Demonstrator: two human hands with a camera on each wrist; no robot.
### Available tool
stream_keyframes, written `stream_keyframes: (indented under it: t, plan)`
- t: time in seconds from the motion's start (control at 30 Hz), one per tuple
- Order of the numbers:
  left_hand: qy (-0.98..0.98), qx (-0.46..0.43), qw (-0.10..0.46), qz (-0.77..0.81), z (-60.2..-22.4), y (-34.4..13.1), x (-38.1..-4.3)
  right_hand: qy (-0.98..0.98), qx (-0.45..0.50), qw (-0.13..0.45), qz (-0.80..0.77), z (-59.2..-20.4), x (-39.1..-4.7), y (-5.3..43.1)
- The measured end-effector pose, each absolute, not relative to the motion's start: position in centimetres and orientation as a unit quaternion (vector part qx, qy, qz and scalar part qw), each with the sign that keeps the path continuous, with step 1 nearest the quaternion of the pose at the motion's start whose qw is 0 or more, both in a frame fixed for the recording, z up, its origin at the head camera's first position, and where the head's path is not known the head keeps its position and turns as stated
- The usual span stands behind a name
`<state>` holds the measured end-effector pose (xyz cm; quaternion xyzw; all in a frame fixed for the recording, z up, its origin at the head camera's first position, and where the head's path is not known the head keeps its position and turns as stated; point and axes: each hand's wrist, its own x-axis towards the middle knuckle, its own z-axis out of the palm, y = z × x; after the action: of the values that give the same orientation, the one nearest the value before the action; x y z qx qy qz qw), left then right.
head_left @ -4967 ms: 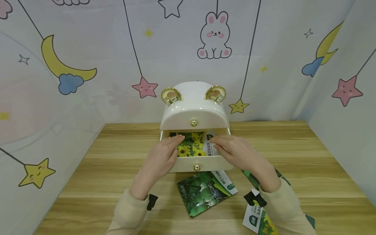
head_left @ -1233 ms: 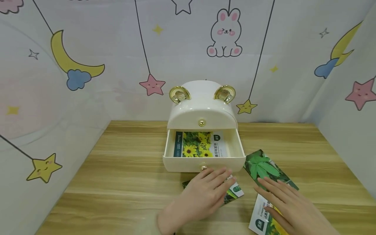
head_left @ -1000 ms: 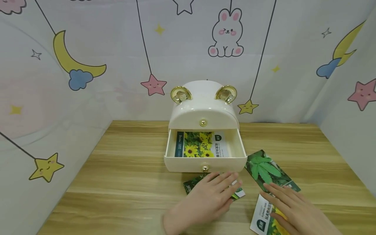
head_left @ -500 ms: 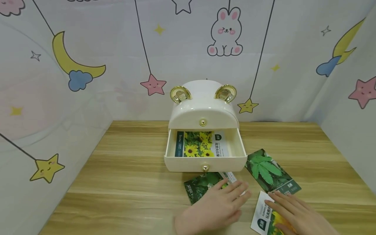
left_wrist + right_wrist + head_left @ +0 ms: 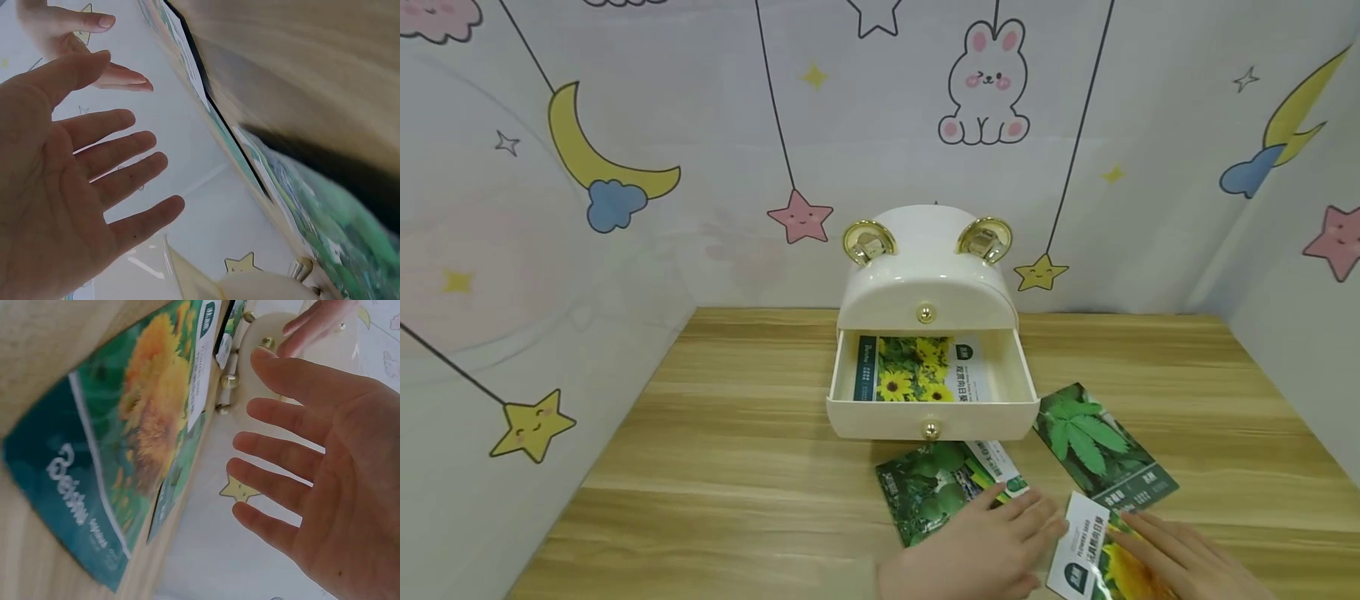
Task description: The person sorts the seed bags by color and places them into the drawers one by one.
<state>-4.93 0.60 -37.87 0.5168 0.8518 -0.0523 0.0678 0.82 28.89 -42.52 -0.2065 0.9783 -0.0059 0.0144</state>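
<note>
Bare right hand [image 5: 1183, 558]; bare left hand [image 5: 985, 543] with cream sleeve [image 5: 853, 581]

Spreads over most of the lower half of the head view as a table [image 5: 737, 433] with light, striped wood grain. Carries in the middle a white cabinet [image 5: 927, 292]. Bears, just below it, a slanted dark-green packet [image 5: 921, 492]; at lower right, a leaf packet [image 5: 1097, 442] and, just beside, a yellow-flower packet [image 5: 1108, 562].
</note>
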Motion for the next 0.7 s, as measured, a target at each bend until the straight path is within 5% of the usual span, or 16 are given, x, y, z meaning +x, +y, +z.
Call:
stream_keyframes:
  t: [0.27, 0.5, 0.7]
  plan:
    - [0.842, 0.522, 0.13, -0.041, -39.1, 1.7, -5.1, 0.976, -0.213, -0.03, 0.007, -44.4, 1.3, 30.6]
    - [0.839, 0.518, 0.162, -0.043, -39.5, 3.0, -5.2, 0.981, -0.187, 0.052, -0.019, -45.4, 1.3, 31.2]
    - [0.832, 0.52, 0.184, -0.052, -39.6, 3.8, -5.1, 0.969, -0.245, -0.03, 0.03, -46.8, 1.8, 32.0]
